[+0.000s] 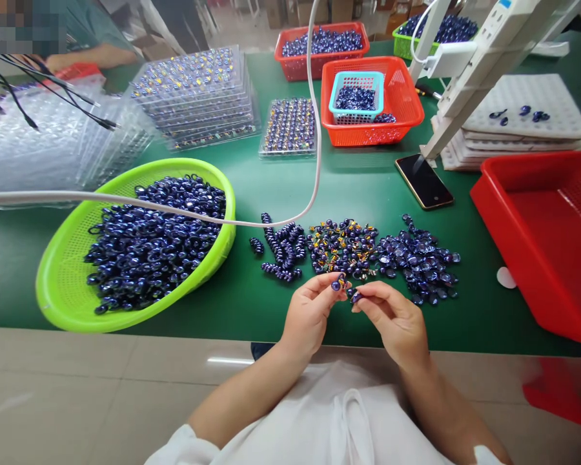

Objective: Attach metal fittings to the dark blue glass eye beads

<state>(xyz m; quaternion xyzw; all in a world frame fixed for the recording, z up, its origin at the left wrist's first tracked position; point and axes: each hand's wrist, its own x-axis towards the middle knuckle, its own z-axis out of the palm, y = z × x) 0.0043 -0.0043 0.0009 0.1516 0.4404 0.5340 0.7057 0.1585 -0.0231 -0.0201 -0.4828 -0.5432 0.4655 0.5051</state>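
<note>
Near the table's front edge, my left hand (312,310) pinches a small shiny dark-blue part (337,284) with a yellow bit on it. Close beside it, the fingertips of my right hand (394,316) are closed on another small dark-blue piece (354,295); its exact shape is too small to tell. Just beyond my hands lies a pile of blue parts with yellow and metal bits (343,245). To its right is a heap of glossy blue caps (421,261). Stacked rows of dark-blue rings (285,248) lie to its left.
A lime-green basket (46,278) full of dark-blue parts stands left. A white cable (271,224) loops across the table. Filled clear trays (193,97), a red-orange basket (401,97) and a phone (423,181) are farther back. A red bin (527,258) stands right. Another person's arm (97,57) shows far left.
</note>
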